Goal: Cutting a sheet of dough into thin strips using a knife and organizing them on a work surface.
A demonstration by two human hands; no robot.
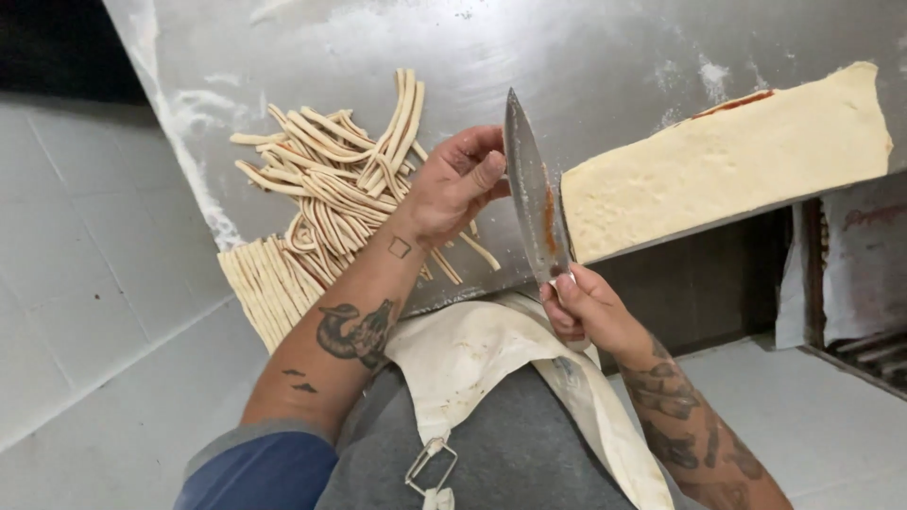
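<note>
My right hand [588, 310] grips the handle of a large kitchen knife [534, 194] with the blade pointing up and away from me, smeared with red filling. Beside it, my left hand [456, 184] has its thumb and fingers touching the flat of the blade near the spine. A long slab of folded, filled dough [727, 156] lies on the floured steel table [586, 57] to the right of the knife. Left of my left hand sits a pile of cut dough strips [326, 184], with a neat row of strips [265, 283] hanging at the table's front edge.
A white apron [472, 354] hangs at my waist against the table's front edge. Grey tiled floor [85, 283] lies to the left and below. A shelf with a white bag [855, 255] sits under the table at the right.
</note>
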